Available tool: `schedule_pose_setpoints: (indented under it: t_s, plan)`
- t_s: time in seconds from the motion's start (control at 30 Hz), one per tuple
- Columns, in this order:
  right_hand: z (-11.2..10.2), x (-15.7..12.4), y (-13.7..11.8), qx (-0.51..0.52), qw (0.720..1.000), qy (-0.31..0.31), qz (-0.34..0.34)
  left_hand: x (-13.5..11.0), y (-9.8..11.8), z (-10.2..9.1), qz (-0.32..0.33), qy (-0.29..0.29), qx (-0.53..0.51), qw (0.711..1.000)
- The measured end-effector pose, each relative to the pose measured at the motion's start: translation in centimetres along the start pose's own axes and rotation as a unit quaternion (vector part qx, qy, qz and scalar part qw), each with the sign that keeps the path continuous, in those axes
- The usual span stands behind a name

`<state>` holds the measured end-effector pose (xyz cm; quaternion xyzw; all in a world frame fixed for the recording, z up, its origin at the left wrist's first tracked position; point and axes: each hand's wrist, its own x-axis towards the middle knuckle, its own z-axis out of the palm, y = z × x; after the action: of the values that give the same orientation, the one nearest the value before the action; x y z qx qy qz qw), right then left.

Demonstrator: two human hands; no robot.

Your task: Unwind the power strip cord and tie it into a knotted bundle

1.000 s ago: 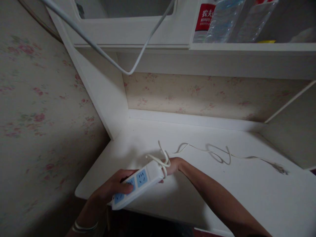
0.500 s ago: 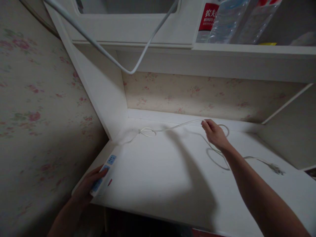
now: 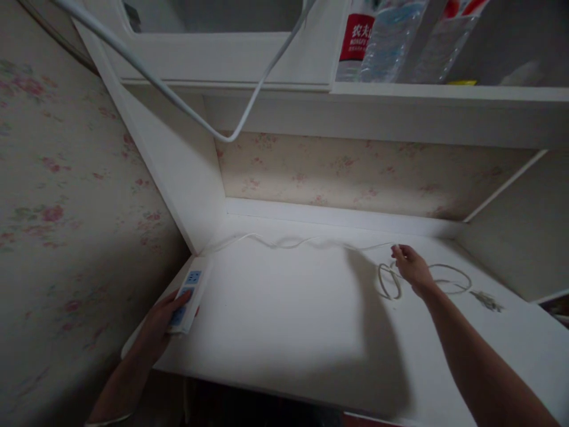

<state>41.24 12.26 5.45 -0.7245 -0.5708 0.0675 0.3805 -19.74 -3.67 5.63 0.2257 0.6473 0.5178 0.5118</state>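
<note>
A white power strip (image 3: 194, 296) with blue sockets is in my left hand (image 3: 162, 320), over the left front part of the white desk (image 3: 284, 320). My fingers are closed around its near end. From the strip's far end a thin white cord (image 3: 288, 244) runs in a wavy line along the back of the desk. My right hand (image 3: 412, 265) pinches this cord at the right. Loose loops of cord lie around and under that hand. The plug (image 3: 488, 300) rests on the desk farther right.
A thick white cable (image 3: 178, 107) hangs in a V in front of the upper cabinet (image 3: 222, 56). Plastic water bottles (image 3: 393, 41) stand on the shelf (image 3: 444, 90) at upper right. Floral wallpaper (image 3: 53, 237) covers the left wall.
My right hand has moved right and lower with the cord. The small loop in the cord's middle has opened out into a long wavy line. My left hand still holds the power strip.
</note>
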Motion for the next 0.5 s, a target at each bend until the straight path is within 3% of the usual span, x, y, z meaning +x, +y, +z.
schedule_pose_setpoints:
  t_s: [0.13, 0.27, 0.5]
  plan:
    - [1.2, -2.8, 0.4, 0.024, 0.994, -0.105, -0.031, 0.5, -0.4, 1.0, 0.008, -0.001, 0.018, 1.0]
    - [1.3, -5.5, 0.5, 0.048, 0.984, -0.162, -0.063, 1.4, -1.1, 1.6, 0.018, -0.006, 0.036, 0.999]
    - [0.7, -8.5, 2.0, 0.05, 0.982, -0.163, -0.085, 2.1, -1.2, 3.1, 0.029, -0.003, 0.066, 0.997]
